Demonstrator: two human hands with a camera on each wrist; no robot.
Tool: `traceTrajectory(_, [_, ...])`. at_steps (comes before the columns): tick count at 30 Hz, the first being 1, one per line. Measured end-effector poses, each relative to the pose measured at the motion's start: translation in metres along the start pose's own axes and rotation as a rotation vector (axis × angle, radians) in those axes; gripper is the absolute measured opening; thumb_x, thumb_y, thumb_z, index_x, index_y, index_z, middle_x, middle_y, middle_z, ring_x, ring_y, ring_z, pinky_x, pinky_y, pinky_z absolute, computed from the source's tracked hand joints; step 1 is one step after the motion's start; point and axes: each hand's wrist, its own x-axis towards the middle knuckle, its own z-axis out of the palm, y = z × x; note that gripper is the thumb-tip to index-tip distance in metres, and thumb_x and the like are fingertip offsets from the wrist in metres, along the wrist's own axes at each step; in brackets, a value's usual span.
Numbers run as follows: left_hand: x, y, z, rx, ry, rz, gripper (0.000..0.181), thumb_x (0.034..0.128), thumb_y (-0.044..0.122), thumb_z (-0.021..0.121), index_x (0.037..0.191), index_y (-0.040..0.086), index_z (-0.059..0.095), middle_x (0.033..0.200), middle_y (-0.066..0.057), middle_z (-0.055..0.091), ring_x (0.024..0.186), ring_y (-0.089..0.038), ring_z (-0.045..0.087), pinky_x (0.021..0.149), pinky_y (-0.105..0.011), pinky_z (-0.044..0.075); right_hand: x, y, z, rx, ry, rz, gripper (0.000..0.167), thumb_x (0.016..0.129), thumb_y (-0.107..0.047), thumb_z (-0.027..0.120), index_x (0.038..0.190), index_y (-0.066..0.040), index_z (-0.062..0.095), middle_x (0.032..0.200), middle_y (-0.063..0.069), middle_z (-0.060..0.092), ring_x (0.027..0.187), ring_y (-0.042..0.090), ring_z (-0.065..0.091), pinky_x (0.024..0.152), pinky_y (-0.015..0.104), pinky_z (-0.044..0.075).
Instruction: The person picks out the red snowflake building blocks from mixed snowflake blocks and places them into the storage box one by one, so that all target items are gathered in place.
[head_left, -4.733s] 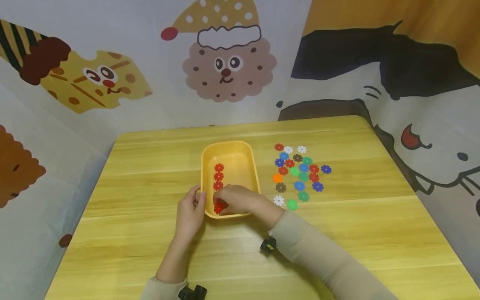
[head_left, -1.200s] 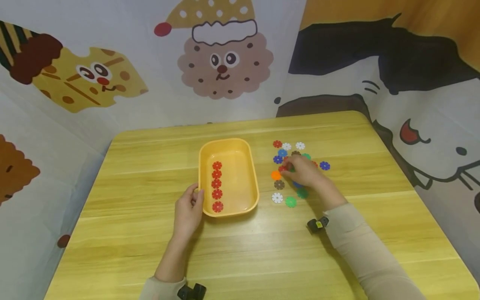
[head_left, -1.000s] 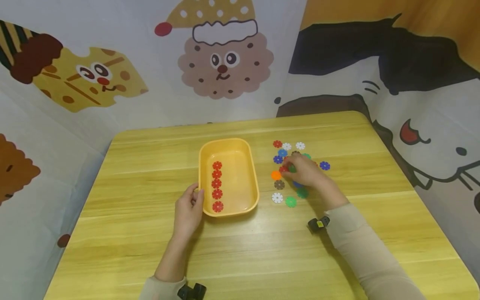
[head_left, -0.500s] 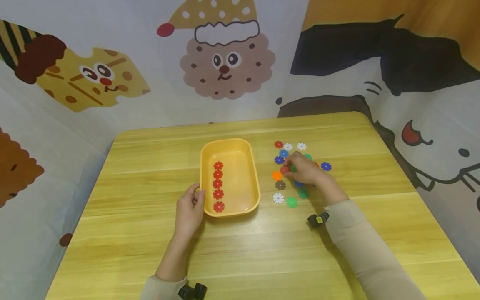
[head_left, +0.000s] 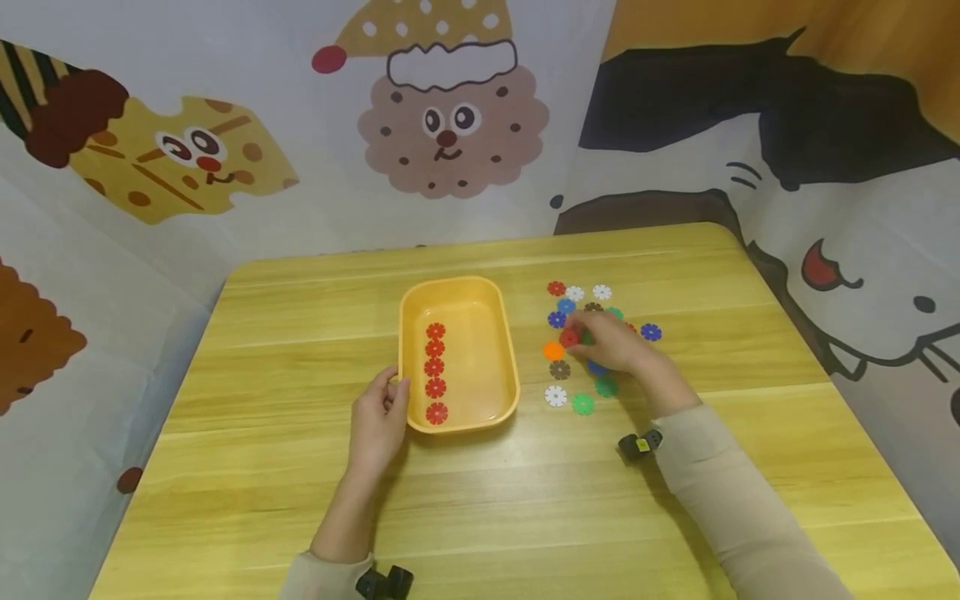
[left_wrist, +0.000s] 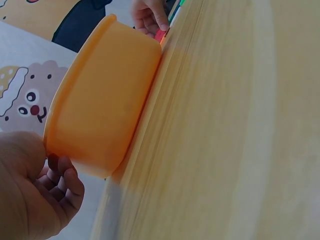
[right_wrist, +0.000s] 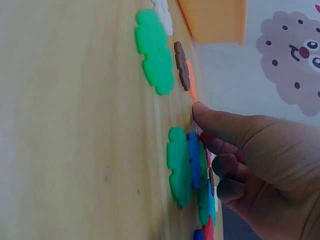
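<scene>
My left hand [head_left: 378,421] grips the left rim of the yellow-orange tray [head_left: 513,367] near its front corner; the left wrist view shows the thumb and fingers at the rim of the tray [left_wrist: 105,95]. Inside the tray, several red flower-shaped discs [head_left: 434,367] form a column along the left side. My right hand [head_left: 611,340] is over the scattered discs, pinching a red disc [head_left: 569,337] between thumb and fingers. In the right wrist view, the right hand [right_wrist: 265,155] hides most of that disc.
Around the right hand lie loose discs: an orange disc [head_left: 553,351], a brown disc [head_left: 559,370], a white disc [head_left: 556,396], a light green disc [head_left: 582,404] and a dark blue disc [head_left: 651,332]. A patterned cloth [head_left: 300,225] hangs behind the wooden table [head_left: 480,517].
Since the earliest frame, my right hand has moved from the tray to the loose discs on the right and taken hold of a red one. The left hand keeps its grip on the tray.
</scene>
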Motion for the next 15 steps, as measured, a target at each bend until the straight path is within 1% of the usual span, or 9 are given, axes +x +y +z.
traceTrajectory(4, [-0.0002, 0.0001, 0.0001, 0.005, 0.006, -0.01, 0.04, 0.1056, 0.019, 0.056, 0.138, -0.003, 0.056, 0.074, -0.008, 0.057, 0.061, -0.018, 0.049, 0.05, -0.022, 0.04, -0.0002, 0.0005, 0.0004, -0.008, 0.001, -0.032, 0.026, 0.091, -0.012, 0.077, 0.113, -0.004, 0.068, 0.101, 0.006, 0.069, 0.098, 0.027, 0.064, 0.089, 0.046, 0.053])
traceTrajectory(6, [-0.0002, 0.0002, 0.0, 0.003, 0.007, -0.012, 0.04, 0.1056, 0.02, 0.056, 0.138, -0.003, 0.056, 0.074, -0.008, 0.057, 0.061, -0.018, 0.049, 0.05, -0.022, 0.04, -0.0005, 0.0002, 0.0005, -0.018, 0.004, -0.028, 0.029, 0.092, -0.015, 0.077, 0.116, -0.002, 0.068, 0.103, 0.007, 0.069, 0.099, 0.028, 0.065, 0.091, 0.047, 0.053])
traceTrajectory(9, [-0.0003, 0.0001, -0.0001, -0.003, 0.004, -0.01, 0.04, 0.1056, 0.019, 0.056, 0.138, -0.003, 0.056, 0.074, -0.008, 0.057, 0.061, -0.018, 0.049, 0.05, -0.022, 0.04, -0.0004, -0.0004, 0.0005, -0.033, 0.012, -0.015, 0.034, 0.093, -0.019, 0.076, 0.12, -0.001, 0.068, 0.102, 0.007, 0.069, 0.097, 0.027, 0.064, 0.09, 0.047, 0.053])
traceTrajectory(12, [-0.0005, 0.0003, -0.0002, -0.008, 0.002, -0.002, 0.04, 0.1056, 0.019, 0.056, 0.138, -0.004, 0.056, 0.074, -0.008, 0.057, 0.06, -0.018, 0.049, 0.05, -0.022, 0.04, 0.0009, -0.0023, 0.0002, -0.021, 0.029, -0.013, 0.026, 0.094, -0.022, 0.075, 0.112, -0.004, 0.069, 0.095, 0.005, 0.066, 0.087, 0.024, 0.062, 0.081, 0.044, 0.054])
traceTrajectory(15, [-0.0007, 0.0009, -0.0002, -0.009, 0.002, 0.006, 0.04, 0.1055, 0.019, 0.056, 0.138, -0.004, 0.056, 0.074, -0.008, 0.057, 0.06, -0.018, 0.049, 0.05, -0.022, 0.04, 0.0033, -0.0062, -0.0003, 0.003, 0.051, -0.027, 0.017, 0.095, -0.023, 0.074, 0.101, -0.008, 0.069, 0.086, 0.002, 0.063, 0.077, 0.02, 0.058, 0.071, 0.038, 0.051])
